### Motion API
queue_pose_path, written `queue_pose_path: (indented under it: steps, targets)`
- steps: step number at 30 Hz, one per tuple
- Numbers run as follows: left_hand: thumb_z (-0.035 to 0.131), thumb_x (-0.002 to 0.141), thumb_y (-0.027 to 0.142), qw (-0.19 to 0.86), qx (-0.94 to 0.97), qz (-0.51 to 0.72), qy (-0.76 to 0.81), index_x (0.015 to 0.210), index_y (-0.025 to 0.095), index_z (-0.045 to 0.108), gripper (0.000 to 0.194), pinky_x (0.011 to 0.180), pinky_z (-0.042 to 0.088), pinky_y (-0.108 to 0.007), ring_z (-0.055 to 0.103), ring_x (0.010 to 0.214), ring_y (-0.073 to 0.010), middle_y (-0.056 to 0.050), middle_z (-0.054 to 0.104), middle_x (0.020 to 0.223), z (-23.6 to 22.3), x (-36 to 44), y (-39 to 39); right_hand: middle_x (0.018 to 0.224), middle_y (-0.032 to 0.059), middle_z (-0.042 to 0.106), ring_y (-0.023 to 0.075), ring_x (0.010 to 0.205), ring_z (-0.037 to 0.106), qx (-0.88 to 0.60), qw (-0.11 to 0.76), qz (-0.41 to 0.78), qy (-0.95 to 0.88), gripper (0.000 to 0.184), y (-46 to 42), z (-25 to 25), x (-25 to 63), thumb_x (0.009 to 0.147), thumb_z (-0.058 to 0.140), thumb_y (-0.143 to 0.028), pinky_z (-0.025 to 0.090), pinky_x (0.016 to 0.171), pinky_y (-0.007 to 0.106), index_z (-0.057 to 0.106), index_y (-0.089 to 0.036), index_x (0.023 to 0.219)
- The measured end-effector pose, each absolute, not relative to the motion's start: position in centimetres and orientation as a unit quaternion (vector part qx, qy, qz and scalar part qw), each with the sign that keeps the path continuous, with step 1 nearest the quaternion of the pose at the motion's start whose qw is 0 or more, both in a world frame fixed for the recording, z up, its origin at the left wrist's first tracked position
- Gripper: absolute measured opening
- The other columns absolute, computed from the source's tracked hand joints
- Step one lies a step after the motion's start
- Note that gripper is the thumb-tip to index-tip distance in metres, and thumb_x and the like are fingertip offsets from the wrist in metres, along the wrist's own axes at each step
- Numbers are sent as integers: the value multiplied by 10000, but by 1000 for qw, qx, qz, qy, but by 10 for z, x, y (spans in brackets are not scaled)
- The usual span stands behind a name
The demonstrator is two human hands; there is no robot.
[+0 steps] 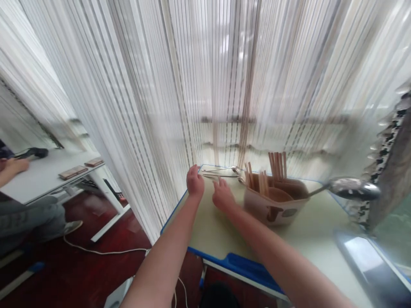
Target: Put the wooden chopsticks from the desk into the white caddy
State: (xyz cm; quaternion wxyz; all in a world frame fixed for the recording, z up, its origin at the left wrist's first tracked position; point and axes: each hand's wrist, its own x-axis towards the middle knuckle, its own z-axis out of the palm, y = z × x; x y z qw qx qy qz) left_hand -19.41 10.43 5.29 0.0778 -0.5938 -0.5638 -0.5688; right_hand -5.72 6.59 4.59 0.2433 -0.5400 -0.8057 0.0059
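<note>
My left hand (195,182) is at the far left corner of the table, fingers curved and beside the handle ends of the metal spoons (221,172). My right hand (223,195) hovers or rests just in front of those handles, fingers a little apart; blur hides whether it touches them. The spoons lie side by side, their heads pointing right towards a container. This brownish container (272,209) holds several wooden chopsticks (278,166), a brown rounded piece (279,194) and a metal ladle (353,188) that sticks out to the right.
The pale table (205,231) has a blue edge. A flat dark-framed device (369,265) lies at its right. String curtains (208,85) hang right behind. At left, another person's hand (16,167) is over a white desk (41,175); a cable (105,252) crosses the red floor.
</note>
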Motion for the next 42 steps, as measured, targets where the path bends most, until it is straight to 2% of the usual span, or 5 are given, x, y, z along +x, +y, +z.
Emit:
queue_pose_path:
  steps: [9, 14, 28, 34, 42]
  targets:
    - [382, 852, 145, -32, -666, -378, -642, 1267, 131, 473, 425, 1078, 286, -392, 387, 1276, -224, -131, 460, 1355, -1, -202, 157, 1481, 171, 246, 297, 1384, 105, -606, 251, -73, -751, 558, 142, 13, -69, 833, 393, -205, 68, 1089, 520, 360, -95, 1379]
    - [332, 897, 213, -39, -704, -223, -673, 1355, 197, 383, 461, 1083, 249, -379, 365, 1287, -217, -60, 410, 1412, 3, -197, 153, 1356, 130, 462, 253, 1326, 267, -639, 198, -60, -741, 472, 142, 5, -61, 873, 310, -229, 25, 1099, 437, 471, -128, 1305]
    - [312, 888, 181, 58, -738, -140, -658, 1062, 205, 596, 335, 858, 407, -380, 550, 969, -234, -98, 595, 1042, 22, -187, 137, 1137, 10, 616, 158, 1086, 466, -566, 201, -50, -798, 359, 136, 15, -57, 866, 381, -157, 157, 1052, 302, 607, -275, 1118]
    - [279, 874, 145, 40, -692, -117, -711, 1015, 173, 606, 357, 881, 401, -452, 579, 954, -254, -125, 589, 1080, 26, -183, 124, 1006, 70, 661, 180, 1031, 510, -575, 153, -67, -801, 315, 128, 30, -59, 855, 390, -129, 173, 1053, 347, 659, -201, 1001]
    - [274, 859, 77, 37, -677, -57, -732, 1033, 120, 599, 371, 761, 475, -435, 625, 873, -268, -160, 596, 1046, 37, -194, 70, 1025, 141, 666, 207, 986, 598, -528, 56, -58, -845, 273, 73, 60, -61, 841, 444, -134, 403, 870, 359, 659, -153, 1008]
